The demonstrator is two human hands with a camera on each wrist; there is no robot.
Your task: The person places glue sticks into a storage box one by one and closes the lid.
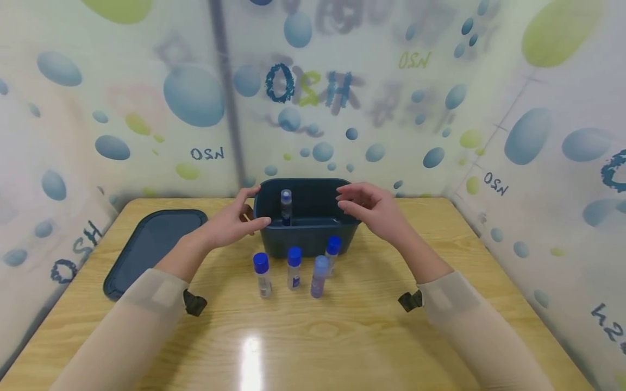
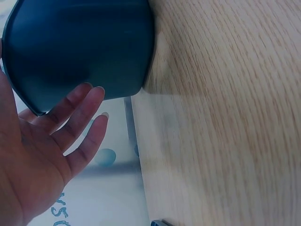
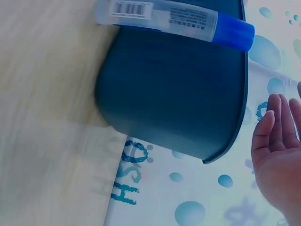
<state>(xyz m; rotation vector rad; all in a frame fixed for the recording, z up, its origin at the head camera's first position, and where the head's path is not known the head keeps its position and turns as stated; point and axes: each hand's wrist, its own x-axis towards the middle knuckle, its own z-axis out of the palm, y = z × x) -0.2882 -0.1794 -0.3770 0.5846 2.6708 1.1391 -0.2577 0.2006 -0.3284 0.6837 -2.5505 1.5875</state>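
A dark blue bin (image 1: 305,239) stands at the table's back, with one blue-capped clear tube (image 1: 286,209) upright inside at its left. My left hand (image 1: 232,220) is at the bin's left end, thumb by the front rim and index finger by the back corner. In the left wrist view, its other fingers (image 2: 87,110) extend loosely beside the bin's outer wall. Over the bin's right end hovers my right hand (image 1: 369,209), fingers slightly bent; the right wrist view shows it apart from the rim, holding nothing. Several similar tubes (image 1: 294,269) stand in front of the bin.
A dark, rounded lid-like tray (image 1: 151,244) lies on the wooden table (image 1: 313,336) at the left. Printed curtains (image 1: 313,130) hang close behind the bin and along both sides. One tube (image 3: 183,21) outside stands close to the bin's front wall.
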